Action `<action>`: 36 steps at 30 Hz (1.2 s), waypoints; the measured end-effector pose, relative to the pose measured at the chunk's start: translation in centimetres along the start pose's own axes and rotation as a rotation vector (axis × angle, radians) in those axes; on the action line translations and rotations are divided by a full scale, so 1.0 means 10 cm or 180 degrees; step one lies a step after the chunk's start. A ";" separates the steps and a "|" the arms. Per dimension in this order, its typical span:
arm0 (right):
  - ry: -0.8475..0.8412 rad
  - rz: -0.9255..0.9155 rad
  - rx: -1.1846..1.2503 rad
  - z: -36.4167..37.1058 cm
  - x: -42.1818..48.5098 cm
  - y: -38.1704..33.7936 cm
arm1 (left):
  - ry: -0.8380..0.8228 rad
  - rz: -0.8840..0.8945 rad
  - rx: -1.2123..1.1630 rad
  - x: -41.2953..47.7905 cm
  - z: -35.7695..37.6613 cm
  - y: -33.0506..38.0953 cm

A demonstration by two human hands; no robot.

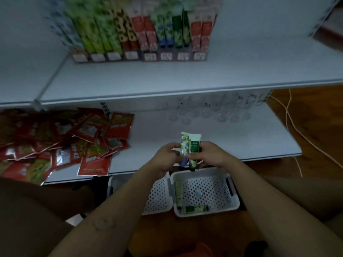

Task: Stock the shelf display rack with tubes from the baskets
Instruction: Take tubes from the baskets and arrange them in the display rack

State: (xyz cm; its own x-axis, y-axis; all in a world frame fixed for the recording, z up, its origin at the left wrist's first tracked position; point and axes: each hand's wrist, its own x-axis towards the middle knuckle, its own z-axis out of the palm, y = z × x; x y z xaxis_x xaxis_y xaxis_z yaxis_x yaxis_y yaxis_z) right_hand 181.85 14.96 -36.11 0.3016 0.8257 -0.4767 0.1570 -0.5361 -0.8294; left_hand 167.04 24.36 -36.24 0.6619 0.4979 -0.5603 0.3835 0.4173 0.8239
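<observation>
Blue-capped tube clasped by left hand, green tube by right hand; pressed together, either could be dropped into basket below grip.

red packets: heaped, left | clear cups, perhaps glass: clustered, centre-right | pale cable: trailing, right

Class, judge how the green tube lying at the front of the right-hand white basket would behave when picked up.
The green tube likely lifts easily, being small beside the basket. Lying on its side, it might roll if nudged.
</observation>
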 end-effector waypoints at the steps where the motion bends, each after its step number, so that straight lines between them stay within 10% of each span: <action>1: 0.0016 -0.0104 -0.0007 -0.02 -0.03 -0.10 | 0.0019 0.0175 0.0026 -0.04 -0.02 0.10; 14: 0.0512 -0.1351 -0.0423 -0.44 -0.58 -1.76 | 0.0054 0.1698 0.0236 -0.78 -0.23 1.62; 36: 0.1456 -0.2094 -0.0782 -1.02 -0.19 -3.05 | 0.0708 0.2727 0.0363 -0.62 -0.69 2.97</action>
State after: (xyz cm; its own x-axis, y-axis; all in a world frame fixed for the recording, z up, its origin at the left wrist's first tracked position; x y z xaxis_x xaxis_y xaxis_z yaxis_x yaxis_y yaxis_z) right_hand 186.09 27.98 -6.92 0.4203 0.8593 0.2915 0.6190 -0.0366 -0.7846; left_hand 169.86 38.96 -8.87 0.6150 0.7452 0.2578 -0.1158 -0.2381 0.9643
